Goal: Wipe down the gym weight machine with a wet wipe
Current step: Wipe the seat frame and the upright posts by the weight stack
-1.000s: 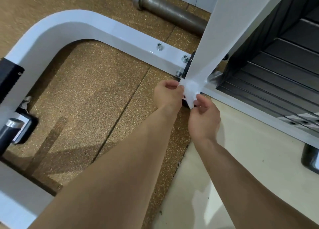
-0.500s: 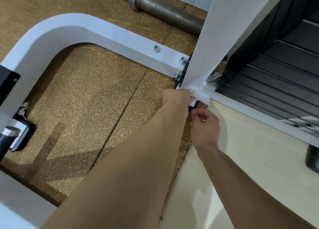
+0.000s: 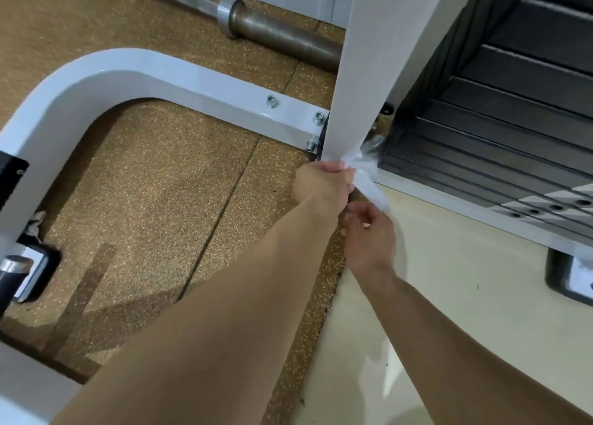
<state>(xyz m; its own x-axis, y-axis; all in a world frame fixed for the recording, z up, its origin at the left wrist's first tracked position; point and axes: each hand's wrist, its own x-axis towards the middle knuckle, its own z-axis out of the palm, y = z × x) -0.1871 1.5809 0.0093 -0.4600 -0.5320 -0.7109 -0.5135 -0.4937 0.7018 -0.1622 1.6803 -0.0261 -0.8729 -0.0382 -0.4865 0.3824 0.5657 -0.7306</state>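
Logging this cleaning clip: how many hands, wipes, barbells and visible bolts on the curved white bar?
Hands: 2, left hand and right hand
Wet wipe: 1
Barbell: 1
Bolts on the curved white bar: 3, one at
Total: 7

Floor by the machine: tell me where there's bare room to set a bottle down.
Free: the brown mat inside the curved white frame, and the cream floor right of the right hand. Crowded: the post base, where the left hand holds the wipe.
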